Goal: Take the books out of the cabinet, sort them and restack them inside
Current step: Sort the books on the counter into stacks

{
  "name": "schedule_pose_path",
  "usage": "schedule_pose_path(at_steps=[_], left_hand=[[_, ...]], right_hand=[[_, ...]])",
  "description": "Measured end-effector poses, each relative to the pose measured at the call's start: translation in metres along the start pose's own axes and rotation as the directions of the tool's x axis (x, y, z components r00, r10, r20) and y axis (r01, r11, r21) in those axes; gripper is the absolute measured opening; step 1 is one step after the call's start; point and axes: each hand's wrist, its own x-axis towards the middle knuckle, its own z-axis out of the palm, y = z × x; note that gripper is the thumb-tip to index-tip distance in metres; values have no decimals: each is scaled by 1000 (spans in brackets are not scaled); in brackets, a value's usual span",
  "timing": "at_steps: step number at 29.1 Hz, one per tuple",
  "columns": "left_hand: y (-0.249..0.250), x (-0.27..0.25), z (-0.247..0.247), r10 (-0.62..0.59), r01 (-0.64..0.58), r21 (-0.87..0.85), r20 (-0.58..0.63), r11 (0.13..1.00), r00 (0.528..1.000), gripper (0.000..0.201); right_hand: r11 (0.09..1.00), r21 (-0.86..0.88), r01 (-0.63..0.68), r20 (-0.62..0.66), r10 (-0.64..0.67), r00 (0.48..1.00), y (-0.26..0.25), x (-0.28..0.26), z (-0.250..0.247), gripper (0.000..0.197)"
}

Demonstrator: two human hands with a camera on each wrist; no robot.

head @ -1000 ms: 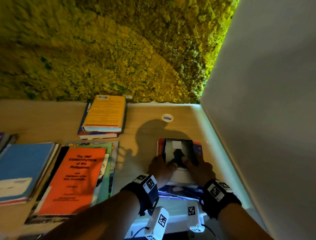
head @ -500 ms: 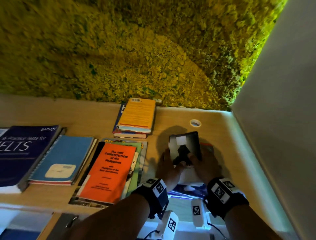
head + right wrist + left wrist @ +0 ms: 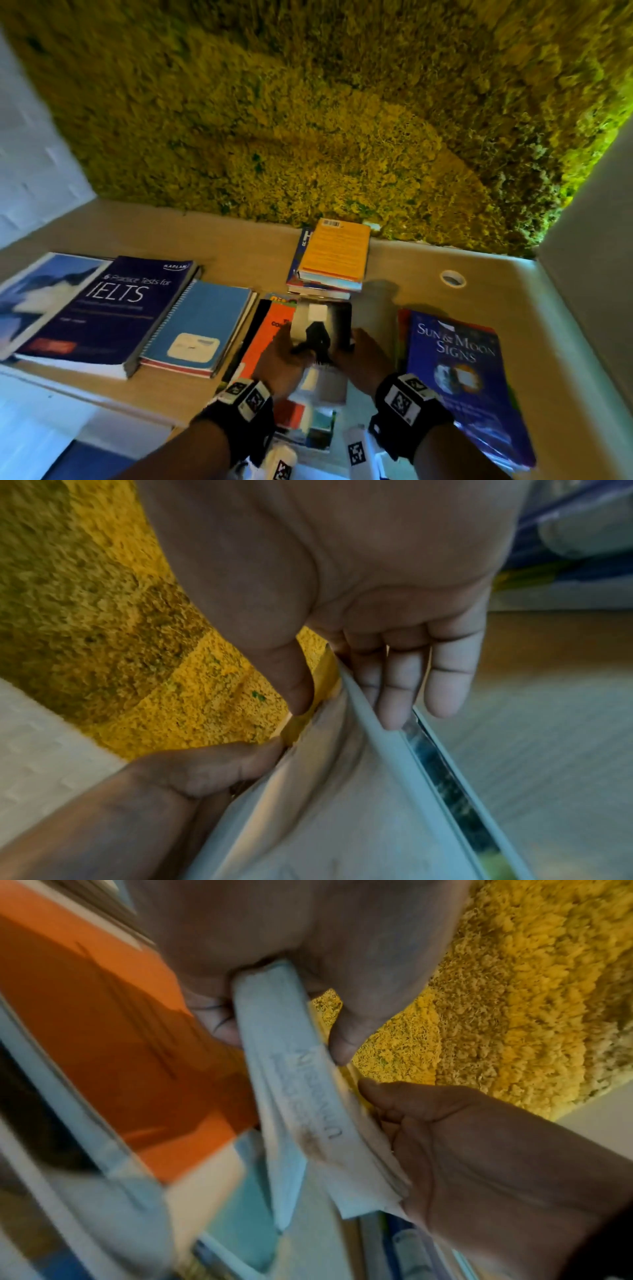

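Both hands hold a thin black-and-white book (image 3: 321, 330) by its near corners, lifted off the wooden shelf (image 3: 239, 253). My left hand (image 3: 282, 347) grips its left side, thumb on top. My right hand (image 3: 359, 346) grips the right side. In the left wrist view the left hand (image 3: 284, 1031) pinches the book's white spine (image 3: 301, 1104). In the right wrist view the right hand (image 3: 346, 696) has its thumb over and its fingers (image 3: 445, 685) under the book (image 3: 342, 804). The book hangs over the orange book (image 3: 270, 342). A blue Sun & Moon Signs book (image 3: 459, 377) lies to the right.
A yellow-topped stack (image 3: 334, 257) sits at the back by the moss wall (image 3: 308, 120). A dark IELTS book (image 3: 113, 308) and a blue spiral notebook (image 3: 205, 325) lie to the left. A round cable hole (image 3: 452, 278) is back right, near the grey side wall (image 3: 589, 274).
The black-and-white book has come up off the blue book on the right and moved left, now over the orange pile. Both hands went with it; the view swung left.
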Motion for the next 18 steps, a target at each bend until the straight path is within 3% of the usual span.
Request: schedule_pose_path(at_steps=[2,4,6,8,10,13,15,16,18], left_hand=[[-4,11,-13,-4,1,200,12,980,1000,53],[-10,21,-24,3,-11,352,22,936,1000,70],[-9,34,-35,22,-18,283,-11,959,1000,74],[4,57,-51,60,-58,252,1,966,998,52],[20,92,-65,66,-81,276,64,958,996,46],[38,149,-77,41,-54,209,68,976,997,58],[47,180,-76,-4,-7,162,68,987,998,62],[50,189,-73,-20,5,171,86,985,996,61],[50,202,-68,-40,19,185,107,983,993,57]], right_hand=[[998,-64,-22,36,25,999,1,13,5,47],[994,-98,-58,26,61,998,-4,26,-2,51],[988,-137,-78,-6,78,997,-16,40,-17,44],[983,-157,-93,-80,81,993,-32,56,-37,36],[989,-102,-107,-195,86,977,-45,74,-53,34],[989,61,-136,-287,147,947,-39,118,-68,57],[955,248,-165,-313,240,919,-19,154,-71,91],[932,304,-196,-299,289,910,-18,163,-69,99],[920,325,-217,-251,306,918,-21,172,-63,80]])
